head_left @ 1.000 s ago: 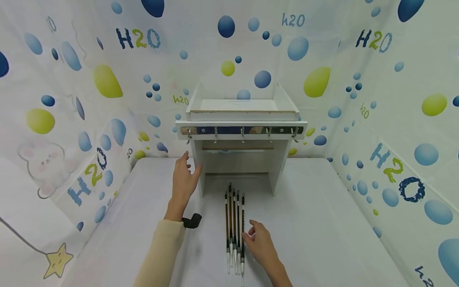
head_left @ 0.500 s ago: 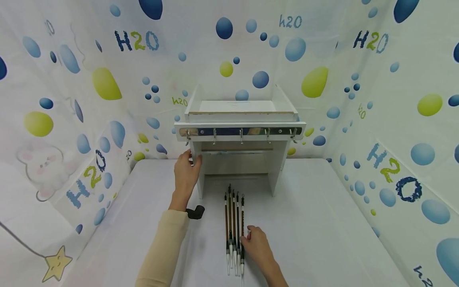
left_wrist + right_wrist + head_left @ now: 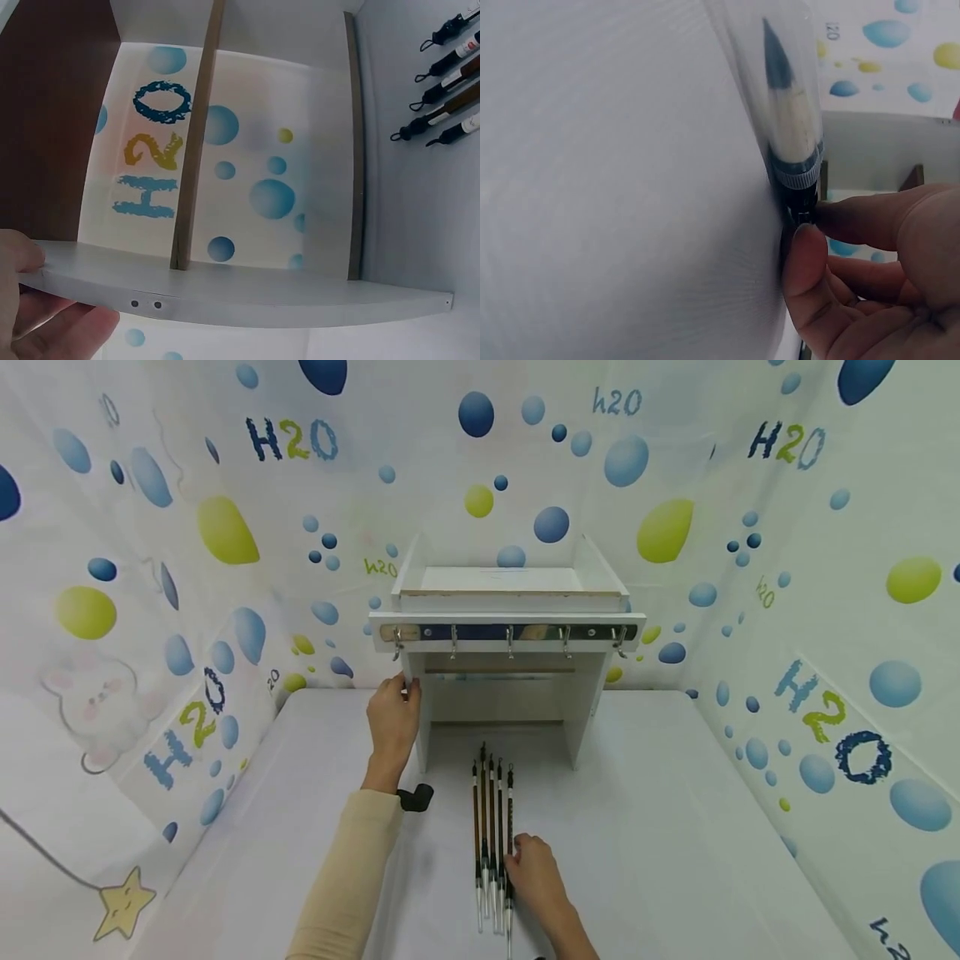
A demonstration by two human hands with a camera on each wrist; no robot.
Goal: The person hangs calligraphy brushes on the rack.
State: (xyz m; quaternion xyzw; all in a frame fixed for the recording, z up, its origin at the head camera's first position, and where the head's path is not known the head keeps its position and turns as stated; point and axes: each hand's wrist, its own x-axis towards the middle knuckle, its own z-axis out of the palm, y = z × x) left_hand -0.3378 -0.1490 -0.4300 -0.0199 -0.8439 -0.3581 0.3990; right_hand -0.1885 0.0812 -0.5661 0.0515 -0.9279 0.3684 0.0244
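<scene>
My left hand [image 3: 393, 722] grips the front edge of the left side panel of a white shelf unit [image 3: 498, 700]. In the left wrist view, the thumb lies on the inner side of that panel [image 3: 247, 296] and the fingers on its outer side. Several calligraphy brushes [image 3: 491, 814] lie side by side on the table in front of the unit, hanging loops toward it. The thumb and forefinger of my right hand [image 3: 542, 878] pinch the rightmost brush [image 3: 510, 802] near its head. The right wrist view shows its dark-tipped bristles [image 3: 778, 64] inside a clear cap.
A metal strip [image 3: 480, 632] with several hooks runs across the front of the unit, under an open top tray [image 3: 502, 579]. White table surface [image 3: 660, 827] extends on both sides. Printed curtains [image 3: 420, 435] enclose the back and sides.
My left hand has moved slightly right onto the side panel, its fingers closing round the edge. My right hand has moved down a little along the rightmost brush, and its fingers have closed on it.
</scene>
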